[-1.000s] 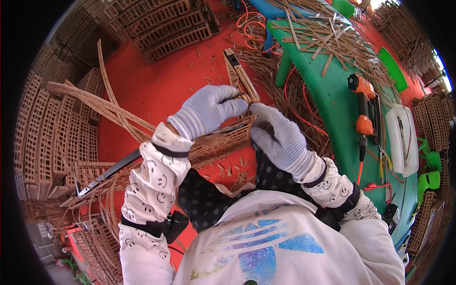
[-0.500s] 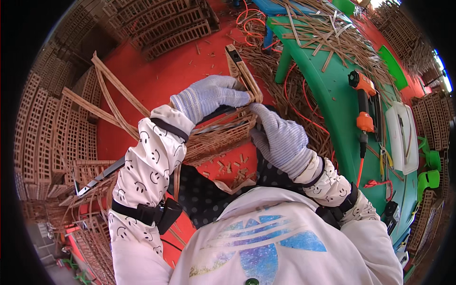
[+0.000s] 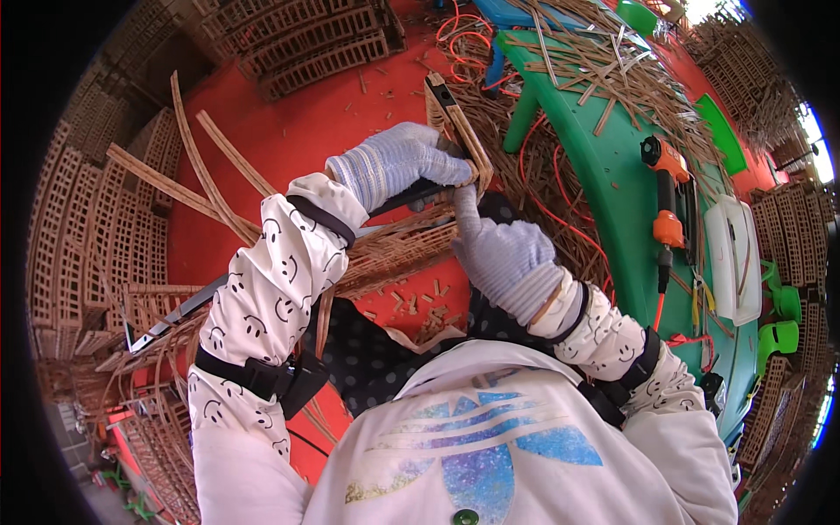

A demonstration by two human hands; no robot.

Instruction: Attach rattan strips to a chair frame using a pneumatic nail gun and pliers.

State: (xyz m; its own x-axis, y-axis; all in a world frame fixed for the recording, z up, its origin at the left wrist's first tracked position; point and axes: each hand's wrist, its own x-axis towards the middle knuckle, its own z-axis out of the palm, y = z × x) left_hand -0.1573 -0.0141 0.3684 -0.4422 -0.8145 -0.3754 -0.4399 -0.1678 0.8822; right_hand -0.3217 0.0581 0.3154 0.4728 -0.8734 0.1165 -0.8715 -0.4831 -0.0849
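Note:
My left hand, in a grey-white knitted glove, is closed around the corner of a dark metal frame edged with brown woven strips. One arm of this strip-covered frame points away past my fingers. In a matching glove, my right hand sits just right of the corner. Its index finger is stretched up against the strips there, while the other fingers are bent and partly hidden. Below my hands runs a layered brown strip panel. Long loose strips fan out beyond my left forearm.
An orange and black air tool lies on the green table at right, beside a white tray. Loose strips cover the table's far end. Brown slatted racks stand on the red floor. A red hose crosses scraps.
My right hand has dropped slightly and its index finger has straightened against the corner. My left hand and the frame have shifted a little to the right. The loose strips at left have swung.

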